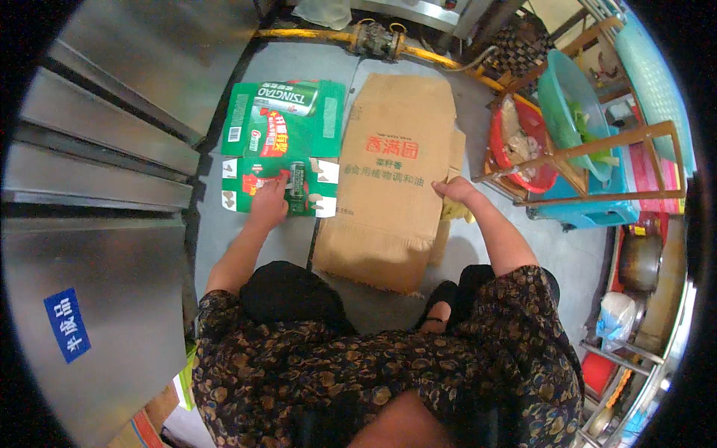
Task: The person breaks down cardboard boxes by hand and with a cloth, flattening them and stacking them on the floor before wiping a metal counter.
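Observation:
A flattened green Tsingtao beer carton [297, 131] lies on the grey tiled floor. Its near flaps have white ends with torn brown patches. My left hand [270, 199] rests on the carton's near part, fingers stretched out and no grip visible. Beside it, to the right, is a flattened brown cardboard box [392, 207] with red and green print. My right hand [456, 189] holds this box by its right edge, thumb on top and the other fingers hidden below. Another piece of cardboard [440, 246] and something yellowish [456, 211] show from under that edge.
Stainless steel cabinets [112, 162] line the left side. A yellow pipe [313, 35] crosses the far floor. At right, a rack [605, 195] stands near a red basin [524, 145] and a green basin [571, 112] with leafy vegetables. My shoe [440, 308] is close to the brown box.

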Demonstrator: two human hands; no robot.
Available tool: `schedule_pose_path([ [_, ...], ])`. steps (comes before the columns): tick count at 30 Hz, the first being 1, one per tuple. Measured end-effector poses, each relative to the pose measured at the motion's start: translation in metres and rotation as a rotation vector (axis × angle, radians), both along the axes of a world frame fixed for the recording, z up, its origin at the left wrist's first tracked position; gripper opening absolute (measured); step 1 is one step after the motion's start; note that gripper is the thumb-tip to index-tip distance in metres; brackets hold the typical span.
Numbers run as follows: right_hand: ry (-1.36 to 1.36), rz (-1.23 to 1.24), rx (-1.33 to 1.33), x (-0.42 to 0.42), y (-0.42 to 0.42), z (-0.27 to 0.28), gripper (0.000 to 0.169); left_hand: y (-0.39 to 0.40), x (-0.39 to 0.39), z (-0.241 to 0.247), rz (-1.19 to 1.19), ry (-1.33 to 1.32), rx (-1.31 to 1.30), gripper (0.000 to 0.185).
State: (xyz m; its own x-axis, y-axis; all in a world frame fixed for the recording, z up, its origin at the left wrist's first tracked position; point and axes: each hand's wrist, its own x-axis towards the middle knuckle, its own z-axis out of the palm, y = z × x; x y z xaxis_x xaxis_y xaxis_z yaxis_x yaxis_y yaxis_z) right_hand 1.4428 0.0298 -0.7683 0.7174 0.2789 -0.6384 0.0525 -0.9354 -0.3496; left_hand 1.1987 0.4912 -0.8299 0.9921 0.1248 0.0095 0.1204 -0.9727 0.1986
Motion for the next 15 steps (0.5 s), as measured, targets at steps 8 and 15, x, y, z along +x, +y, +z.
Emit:
schedule_pose_path([
  [8,-0.035,-0.053,0.171,0.027,-0.009,0.011,0.055,-0.012,0.009,0.026,0.559,-0.480,0.159,0.049],
  [15,-0.014,-0.148,0.251,0.042,-0.015,-0.038,0.043,0.060,-0.060,-0.055,1.377,-0.297,-1.570,0.049],
])
